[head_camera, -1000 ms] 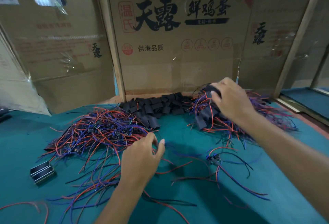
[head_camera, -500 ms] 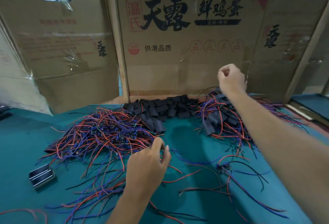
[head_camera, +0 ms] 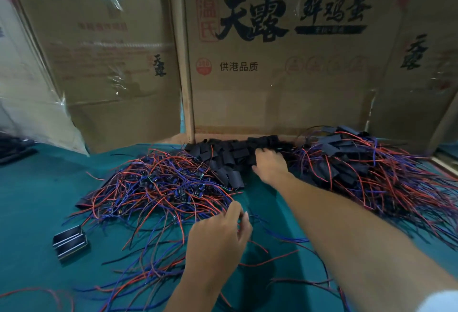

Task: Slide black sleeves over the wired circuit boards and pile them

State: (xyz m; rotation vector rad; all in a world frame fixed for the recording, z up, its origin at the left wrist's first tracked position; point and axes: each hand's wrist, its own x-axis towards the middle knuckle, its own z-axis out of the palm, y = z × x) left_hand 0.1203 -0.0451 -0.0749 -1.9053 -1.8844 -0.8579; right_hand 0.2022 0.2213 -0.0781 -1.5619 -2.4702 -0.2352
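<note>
A tangle of red, blue and black wires with small circuit boards (head_camera: pixel 168 182) lies left of centre on the green table (head_camera: pixel 37 200). Behind it, a heap of loose black sleeves (head_camera: pixel 223 155) runs along the cardboard wall. At the right is the pile of sleeved boards (head_camera: pixel 347 160) with wires trailing out. My right hand (head_camera: pixel 270 165) reaches onto the sleeve heap, its fingers curled down over a sleeve at the heap's right end. At the tangle's near edge, my left hand (head_camera: pixel 220 237) has its fingers curled round thin wires.
Cardboard boxes (head_camera: pixel 272 88) and a wooden post (head_camera: pixel 183 63) wall off the back of the table. A flat black striped object (head_camera: pixel 70 242) lies at the front left. Stray wires (head_camera: pixel 285 259) are scattered between my arms.
My right hand left the sleeved pile at the right, rose in a fist, then came down left onto the loose sleeves. My left hand stayed at the tangle's edge.
</note>
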